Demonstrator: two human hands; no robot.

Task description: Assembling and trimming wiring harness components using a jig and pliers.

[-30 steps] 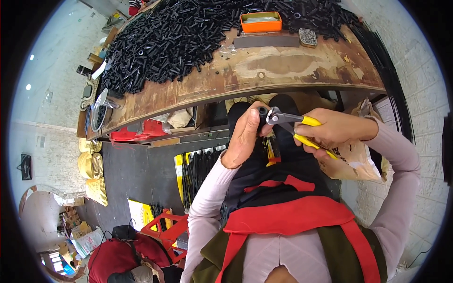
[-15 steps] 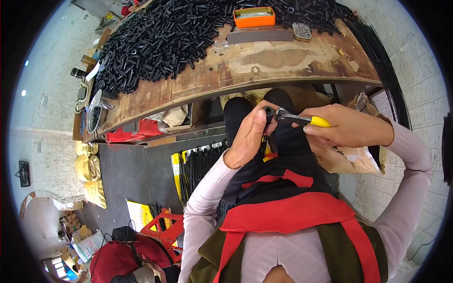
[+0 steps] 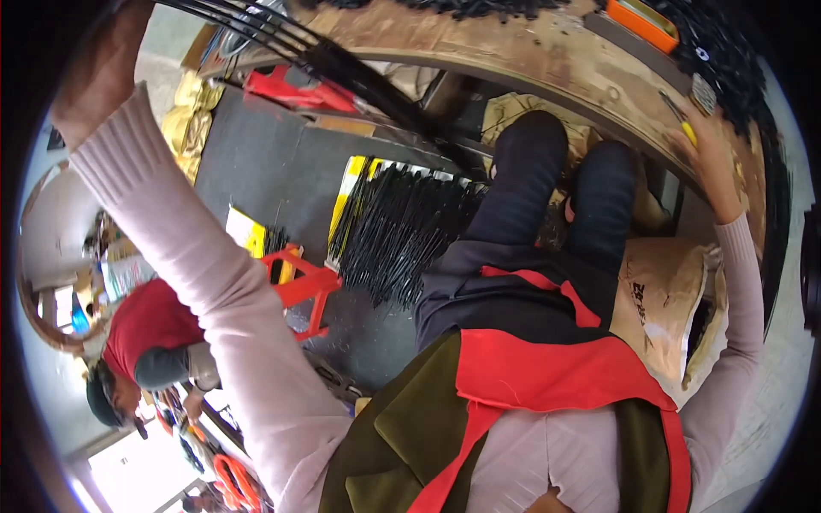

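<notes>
At the upper left, my left hand (image 3: 103, 77) is raised and partly cut off by the picture's rim; its fingers are mostly out of sight. From it a bundle of thin black rods (image 3: 333, 64), like umbrella ribs around a thicker black shaft, slants down to the right in mid-air, blurred by motion. My right hand (image 3: 711, 158) is at the right end of the wooden table, its fingers closed over pliers (image 3: 687, 130) with a yellow handle. The metal jaws point away over the table top, close to a small speckled box (image 3: 703, 94).
The wooden table (image 3: 513, 43) carries heaps of small black parts (image 3: 718, 51) and an orange tin (image 3: 643, 24). Many black rods (image 3: 406, 227) lie on the floor at left, near a red stool (image 3: 304, 286). A paper sack (image 3: 654, 299) stands at right. Another person (image 3: 158, 333) bends at lower left.
My left hand has swung from my lap to the upper left with the black rods. My right hand has carried the pliers right, to the table. The whole view has turned.
</notes>
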